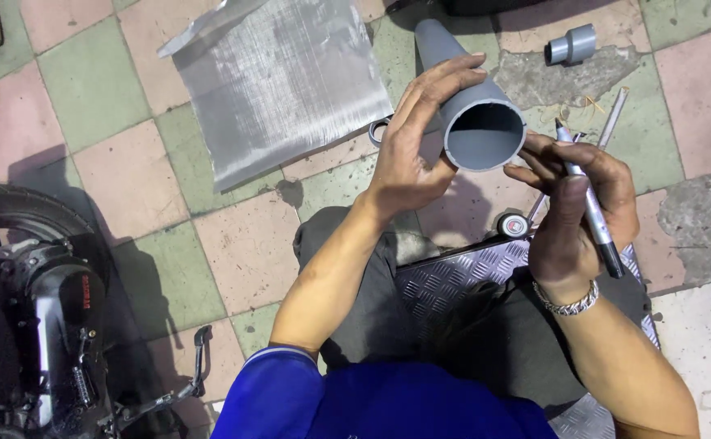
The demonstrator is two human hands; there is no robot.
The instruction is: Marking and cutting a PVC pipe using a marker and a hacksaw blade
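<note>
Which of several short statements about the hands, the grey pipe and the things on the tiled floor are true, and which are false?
1. The left hand holds a grey round plastic pipe. True.
2. The right hand holds a red screwdriver. False: it holds a slim dark marker pen.
3. The pipe's open end faces the camera. True.
4. A sheet of silvery metal mesh lies on the tiled floor. True.
5. The short grey pipe fitting sits inside the pipe. False: it lies apart on the floor.
6. The right wrist is bare. False: it wears a silver chain bracelet.
</note>
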